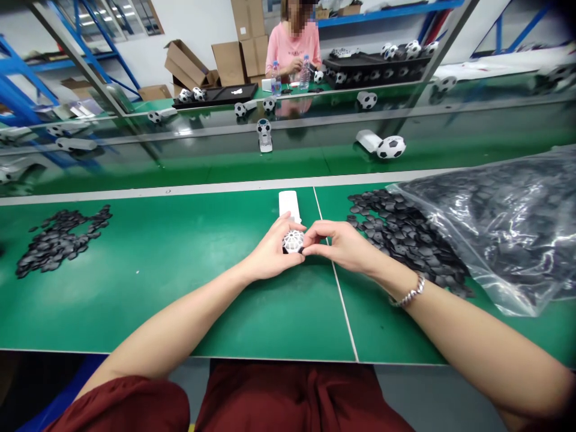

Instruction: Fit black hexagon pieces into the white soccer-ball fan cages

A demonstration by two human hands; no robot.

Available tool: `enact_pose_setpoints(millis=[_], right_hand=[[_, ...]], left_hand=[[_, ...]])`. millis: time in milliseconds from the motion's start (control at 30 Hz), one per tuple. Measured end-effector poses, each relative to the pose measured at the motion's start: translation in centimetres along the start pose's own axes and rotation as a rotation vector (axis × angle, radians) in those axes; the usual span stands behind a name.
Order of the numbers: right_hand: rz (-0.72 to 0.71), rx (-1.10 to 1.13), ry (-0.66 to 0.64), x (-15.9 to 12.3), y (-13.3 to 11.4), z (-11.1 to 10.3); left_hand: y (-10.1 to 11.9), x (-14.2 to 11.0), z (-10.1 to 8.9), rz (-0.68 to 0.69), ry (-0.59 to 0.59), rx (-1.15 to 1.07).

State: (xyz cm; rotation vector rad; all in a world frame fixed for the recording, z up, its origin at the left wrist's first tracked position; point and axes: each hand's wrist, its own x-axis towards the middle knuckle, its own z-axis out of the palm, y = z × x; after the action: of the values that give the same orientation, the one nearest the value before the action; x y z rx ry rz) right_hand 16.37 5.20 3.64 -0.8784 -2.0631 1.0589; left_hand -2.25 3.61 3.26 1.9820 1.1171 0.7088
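Observation:
My left hand (279, 247) is wrapped round a white ball frame (293, 241) with an open lattice of panels, like a football shell. A white flat handle piece (288, 205) extends from beyond it over the green table. My right hand (336, 241) meets the ball's right side, thumb and forefinger pinched together at its edge. A dark bit shows at the ball's lower rim by the fingertips; whether the right fingers hold a piece is too small to tell. Right of my hand lies a heap of black flat pieces (400, 237).
A clear plastic bag (508, 222) full of black pieces lies at the right. Another black pile (63, 240) is at the left. Beyond the white ledge, football-headed items (390, 147) lie on a green belt. A person in pink (294, 48) sits opposite near bottles.

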Motion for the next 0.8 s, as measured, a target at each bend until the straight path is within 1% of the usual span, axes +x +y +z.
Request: enact_pose_setpoints(millis=[200,267,300,367,433,500,567,667,700,733,800], right_hand=[[0.146,0.040,0.044,0.3,0.3,0.8],[0.177,0.063,0.014,0.6,0.6,0.2],[0.190,0.052,0.016,0.7,0.8,-0.4],[0.238,-0.089,0.100,0.9,1.2,-2.1],[0.307,-0.313,0.226,0.6,1.7,-4.0],[0.365,-0.466,0.263,0.3,2.1,-5.4],[0.387,-0.516,0.226,0.0,2.6,-5.9],[0.398,-0.573,0.161,-0.2,3.2,-5.5],[0.403,-0.588,0.144,-0.1,3.3,-5.2],[0.410,-0.600,0.128,-0.1,3.5,-5.0],[0.421,-0.614,0.104,0.0,3.7,-4.8]], left_hand=[[-0.1,0.2,0.3,0.043,0.049,0.025],[-0.1,0.1,0.1,0.042,0.044,0.037],[0.0,0.1,0.0,0.030,0.038,0.039],[-0.1,0.1,-0.2,-0.001,0.023,0.032],[-0.2,0.1,-0.3,-0.016,0.014,0.016],[-0.3,0.1,-0.4,-0.010,0.021,0.003],[-0.5,0.0,-0.4,0.001,0.022,0.002],[-0.7,0.0,-0.5,0.050,-0.021,0.004],[-0.8,0.0,-0.5,0.064,-0.014,0.012],[-0.9,0.0,-0.5,0.060,0.012,0.028],[-1.1,0.0,-0.5,0.002,0.088,0.062]])
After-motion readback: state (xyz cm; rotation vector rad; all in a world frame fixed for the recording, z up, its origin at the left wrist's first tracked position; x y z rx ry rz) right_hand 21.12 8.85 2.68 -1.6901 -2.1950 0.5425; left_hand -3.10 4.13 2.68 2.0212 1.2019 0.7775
